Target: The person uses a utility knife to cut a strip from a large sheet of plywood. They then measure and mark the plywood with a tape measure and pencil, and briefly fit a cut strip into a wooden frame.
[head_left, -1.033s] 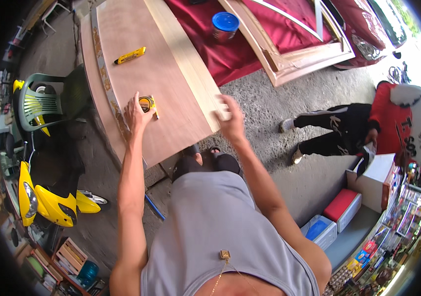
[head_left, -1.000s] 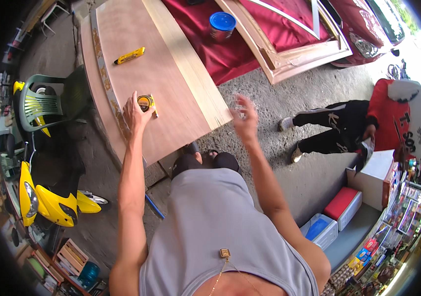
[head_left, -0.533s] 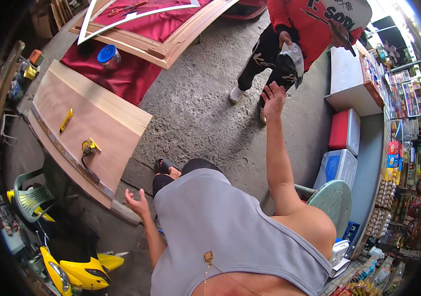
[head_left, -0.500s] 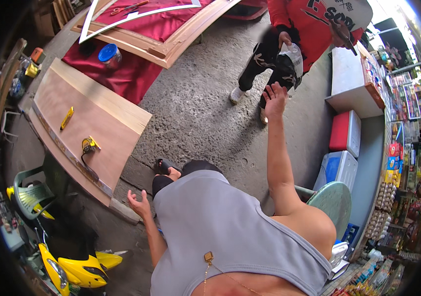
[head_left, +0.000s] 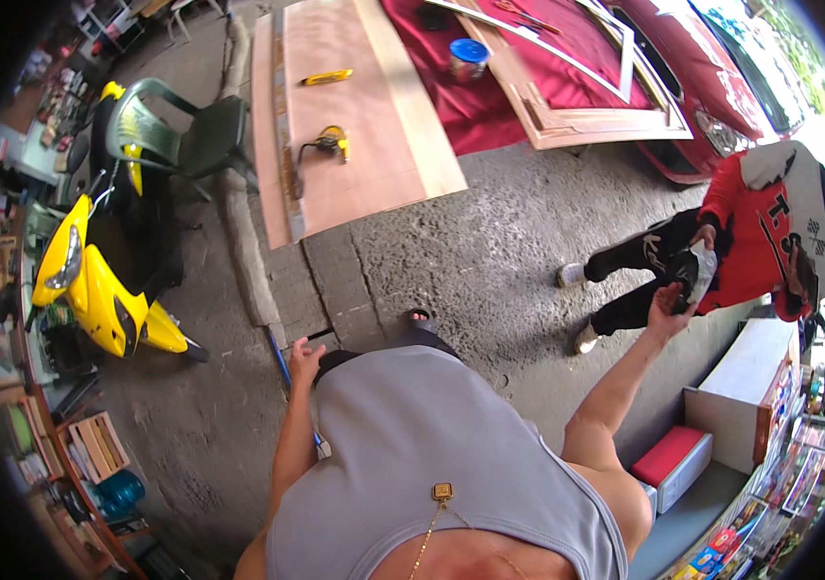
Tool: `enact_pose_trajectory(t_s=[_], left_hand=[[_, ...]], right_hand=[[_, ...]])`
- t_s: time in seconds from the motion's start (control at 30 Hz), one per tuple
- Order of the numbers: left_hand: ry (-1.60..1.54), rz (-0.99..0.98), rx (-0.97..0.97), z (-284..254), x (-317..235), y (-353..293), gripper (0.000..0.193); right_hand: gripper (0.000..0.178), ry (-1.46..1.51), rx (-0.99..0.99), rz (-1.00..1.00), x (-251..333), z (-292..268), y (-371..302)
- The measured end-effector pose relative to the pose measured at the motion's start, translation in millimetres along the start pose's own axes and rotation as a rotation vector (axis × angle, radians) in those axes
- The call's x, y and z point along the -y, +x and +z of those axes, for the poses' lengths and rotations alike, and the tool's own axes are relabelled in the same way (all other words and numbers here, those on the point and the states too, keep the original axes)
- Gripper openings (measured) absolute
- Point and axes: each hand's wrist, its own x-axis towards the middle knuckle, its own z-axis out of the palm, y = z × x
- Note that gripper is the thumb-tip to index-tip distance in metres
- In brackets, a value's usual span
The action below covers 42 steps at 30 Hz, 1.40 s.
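My right hand point(head_left: 667, 311) is stretched out to the right, fingers apart, at the lower edge of a black-and-clear plastic bag point(head_left: 702, 273). It overlaps the bag; no closed grip shows. The bag's top is held by the hand point(head_left: 705, 235) of another person in a red and white shirt. Low at my left side, my left hand point(head_left: 306, 363) is empty, its fingers loosely apart. Ahead of me, a wooden panel point(head_left: 374, 145) bears a yellow utility knife point(head_left: 326, 77) and a yellow-and-black tape measure point(head_left: 333, 142).
A blue-lidded can point(head_left: 468, 58) stands on red cloth point(head_left: 432, 97) beside a wooden frame point(head_left: 567, 124). A red car point(head_left: 712, 87) is parked behind. Leftward are a green plastic chair point(head_left: 156, 130) and a yellow motorbike point(head_left: 93, 290). A red-lidded cooler point(head_left: 673, 459) sits at right.
My view has swung left, so the panel and person appear farther right. My right hand has come up against the bag, from which it was apart before.
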Motion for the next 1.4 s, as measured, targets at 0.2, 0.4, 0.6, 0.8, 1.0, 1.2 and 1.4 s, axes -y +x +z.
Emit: enact_pose_trajectory(t_s=[0.2, 0.4, 0.6, 0.8, 1.0, 1.2, 1.4], left_hand=[[-0.106, -0.153, 0.034, -39, 113, -18, 0.071], [-0.265, -0.444, -0.068, -75, 234, -23, 0.064], [-0.294, -0.484, -0.043, -86, 250, -27, 0.058], [-0.328, -0.354, 0.013, -55, 184, -7, 0.056], [-0.414, -0.154, 0.055, -36, 53, -12, 0.074], [-1.012, 0.218, 0.125, -87, -39, -48, 0.081], [-0.975, 0.203, 0.172, -214, 52, -90, 0.046]], right_hand=[[0.046, -0.058, 0.012, -0.104, 6, -3, -11], [0.04, -0.198, 0.011, -0.232, 13, -11, -19], [0.036, -0.15, -0.121, -0.353, 17, -4, -45], [0.04, -0.74, -0.133, -0.913, -9, 23, -121], [0.034, -0.808, 0.47, -0.106, -197, 45, -243], [0.016, -1.095, 1.049, 1.061, -370, 18, -445], [0.016, -1.28, 2.051, 1.406, -456, 12, -665]])
